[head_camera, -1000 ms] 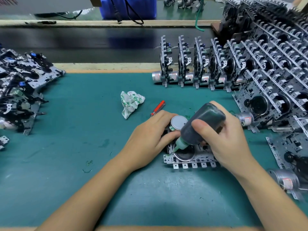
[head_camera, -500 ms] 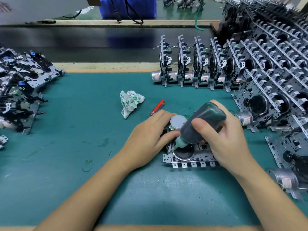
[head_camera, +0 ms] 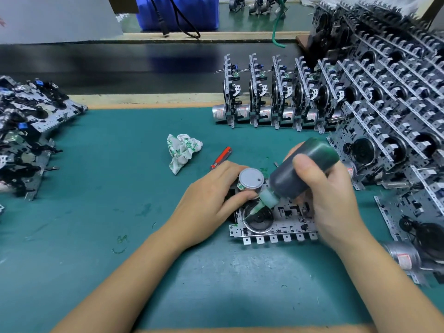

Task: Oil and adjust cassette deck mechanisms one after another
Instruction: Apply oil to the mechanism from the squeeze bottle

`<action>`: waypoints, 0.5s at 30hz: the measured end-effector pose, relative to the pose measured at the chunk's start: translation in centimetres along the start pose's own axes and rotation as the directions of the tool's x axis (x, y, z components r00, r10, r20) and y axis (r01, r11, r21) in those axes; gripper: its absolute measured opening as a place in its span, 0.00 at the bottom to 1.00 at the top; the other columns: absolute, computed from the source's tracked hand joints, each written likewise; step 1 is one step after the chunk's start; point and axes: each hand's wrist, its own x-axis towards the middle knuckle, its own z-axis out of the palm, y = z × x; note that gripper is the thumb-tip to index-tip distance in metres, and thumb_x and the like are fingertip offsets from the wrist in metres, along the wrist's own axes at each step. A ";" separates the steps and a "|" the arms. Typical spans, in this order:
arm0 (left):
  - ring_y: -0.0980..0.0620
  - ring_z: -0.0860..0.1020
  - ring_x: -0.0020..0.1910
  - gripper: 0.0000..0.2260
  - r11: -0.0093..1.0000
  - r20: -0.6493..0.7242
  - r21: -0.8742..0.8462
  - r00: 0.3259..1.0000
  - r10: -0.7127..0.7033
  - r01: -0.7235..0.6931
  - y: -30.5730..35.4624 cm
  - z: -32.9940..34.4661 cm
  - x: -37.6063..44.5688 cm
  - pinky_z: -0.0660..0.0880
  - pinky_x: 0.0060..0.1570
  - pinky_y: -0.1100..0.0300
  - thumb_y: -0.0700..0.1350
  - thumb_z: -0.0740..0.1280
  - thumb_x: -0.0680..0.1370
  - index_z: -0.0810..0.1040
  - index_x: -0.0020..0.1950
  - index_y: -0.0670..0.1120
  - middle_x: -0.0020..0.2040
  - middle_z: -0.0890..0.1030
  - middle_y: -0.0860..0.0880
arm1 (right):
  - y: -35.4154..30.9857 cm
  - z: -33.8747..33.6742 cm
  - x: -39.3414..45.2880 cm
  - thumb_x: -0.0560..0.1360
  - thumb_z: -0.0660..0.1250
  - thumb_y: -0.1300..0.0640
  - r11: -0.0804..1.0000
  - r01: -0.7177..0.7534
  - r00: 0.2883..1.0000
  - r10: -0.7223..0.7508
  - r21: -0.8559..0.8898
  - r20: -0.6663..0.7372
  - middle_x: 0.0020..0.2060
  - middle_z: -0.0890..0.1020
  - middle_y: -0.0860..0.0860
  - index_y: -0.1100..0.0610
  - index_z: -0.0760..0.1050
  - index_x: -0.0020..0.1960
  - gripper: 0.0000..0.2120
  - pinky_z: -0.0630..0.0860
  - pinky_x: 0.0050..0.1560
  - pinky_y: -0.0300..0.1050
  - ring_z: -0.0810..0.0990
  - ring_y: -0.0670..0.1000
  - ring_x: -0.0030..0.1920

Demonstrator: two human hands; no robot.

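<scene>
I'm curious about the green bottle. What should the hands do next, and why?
Probably squeeze the oil bottle gently: the right hand holds it tipped, nozzle down at the black wheel, while the left hand steadies the deck mechanism.

Right hand [head_camera: 334, 200] grips oil bottle [head_camera: 302, 169] tilted, nozzle on flywheel [head_camera: 258, 218] of cassette mechanism [head_camera: 288, 222]; left hand [head_camera: 211, 207] holds its motor [head_camera: 249, 180] on green tabletop [head_camera: 108, 212].
</scene>
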 end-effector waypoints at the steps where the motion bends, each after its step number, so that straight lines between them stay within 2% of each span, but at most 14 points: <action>1: 0.58 0.73 0.48 0.20 1.000 -0.004 0.002 1.000 0.002 -0.002 0.0 0.0 0.0 0.71 0.49 0.55 0.61 0.55 0.77 0.73 0.60 0.50 0.52 0.74 0.57 | 0.0 -0.2 0.1 0.61 0.68 0.42 0.996 -0.051 0.998 0.053 0.072 -0.022 0.28 0.79 0.43 0.44 0.79 0.34 0.06 0.73 0.28 0.33 0.76 0.40 0.29; 4: 0.59 0.73 0.50 0.20 1.000 -0.013 0.008 1.000 0.004 -0.004 -0.1 0.1 0.0 0.71 0.49 0.58 0.62 0.58 0.75 0.73 0.59 0.51 0.53 0.74 0.57 | -0.6 -0.8 0.6 0.64 0.69 0.43 0.950 -0.121 0.988 0.144 0.289 -0.059 0.31 0.80 0.43 0.47 0.79 0.37 0.08 0.71 0.25 0.34 0.76 0.42 0.28; 7: 0.61 0.72 0.51 0.20 0.999 -0.027 0.044 0.999 0.020 -0.019 -0.2 0.3 0.0 0.69 0.49 0.61 0.62 0.58 0.75 0.73 0.59 0.52 0.53 0.74 0.59 | -0.8 -1.5 1.2 0.70 0.63 0.43 0.899 -0.104 0.983 0.157 0.426 -0.092 0.31 0.77 0.45 0.55 0.72 0.43 0.15 0.67 0.21 0.32 0.70 0.43 0.27; 11: 0.61 0.72 0.50 0.17 1.000 -0.009 -0.014 1.000 0.014 -0.015 -0.4 0.2 0.1 0.69 0.50 0.62 0.60 0.57 0.76 0.73 0.59 0.53 0.51 0.75 0.59 | -0.7 -1.9 1.5 0.70 0.64 0.40 0.879 -0.100 0.976 0.176 0.467 -0.124 0.29 0.76 0.45 0.56 0.70 0.43 0.18 0.66 0.22 0.31 0.70 0.43 0.26; 15: 0.63 0.73 0.55 0.10 0.990 0.064 -0.144 0.998 0.007 0.003 -0.6 -0.1 0.2 0.68 0.56 0.66 0.60 0.58 0.76 0.68 0.56 0.65 0.55 0.76 0.61 | -0.4 -1.6 1.8 0.64 0.66 0.39 0.900 -0.103 0.931 0.237 0.423 -0.278 0.35 0.76 0.47 0.56 0.71 0.47 0.22 0.73 0.28 0.34 0.77 0.41 0.27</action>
